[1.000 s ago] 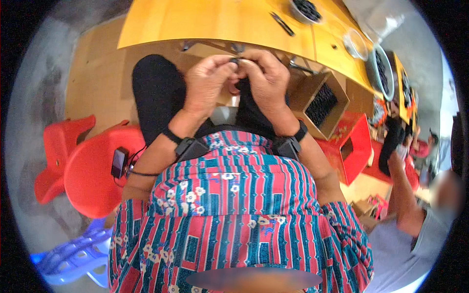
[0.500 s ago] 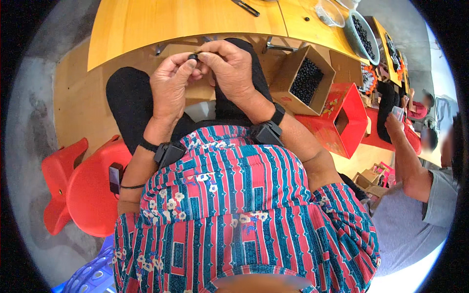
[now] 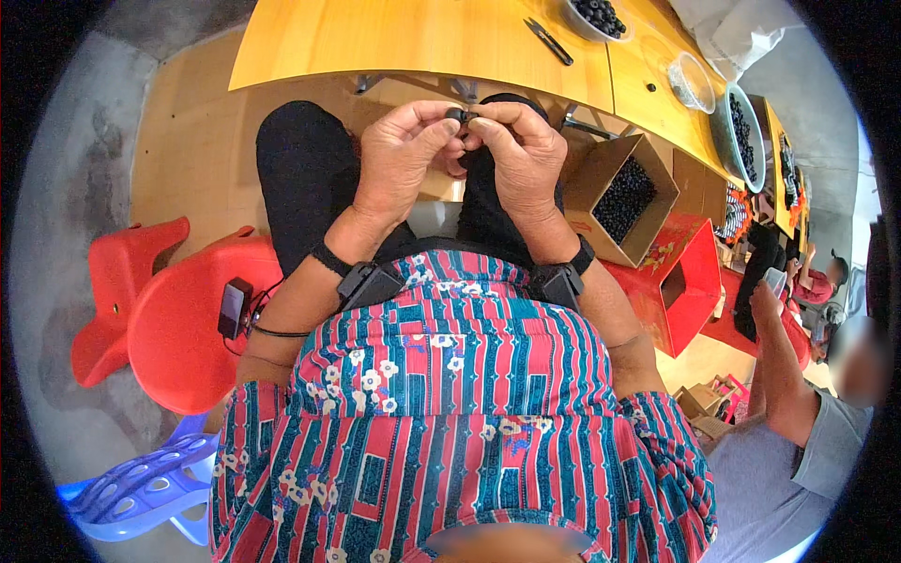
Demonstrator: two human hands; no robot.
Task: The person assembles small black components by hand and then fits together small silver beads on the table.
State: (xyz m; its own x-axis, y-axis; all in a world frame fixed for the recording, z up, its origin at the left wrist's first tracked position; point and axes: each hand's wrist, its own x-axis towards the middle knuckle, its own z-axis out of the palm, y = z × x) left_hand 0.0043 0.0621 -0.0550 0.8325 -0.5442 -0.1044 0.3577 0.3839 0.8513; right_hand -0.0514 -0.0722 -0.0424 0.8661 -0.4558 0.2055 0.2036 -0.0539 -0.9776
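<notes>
My left hand [image 3: 392, 169] and my right hand [image 3: 527, 159] meet above my knees, just short of the table's front edge. Between the fingertips of both is a small black rounded part [image 3: 456, 114], mostly covered by fingers. The left thumb and index finger pinch one side of it; the right thumb and index finger close on the other side. Its finer detail is too small to make out.
On the yellow table [image 3: 422, 42] lie black snips [image 3: 549, 42], a bowl of black parts [image 3: 601, 19], a clear tub [image 3: 692, 83] and a pale green basin [image 3: 721, 141]. To the right stand a cardboard box [image 3: 662, 188] of black parts and a red box [image 3: 694, 291]. Red chairs [image 3: 183, 328] stand left; a co-worker [image 3: 788, 403] sits right.
The view has shifted left, so the scene sits farther right and the bowl of black parts shows. Both hands stay together, still pinching the small black part.
</notes>
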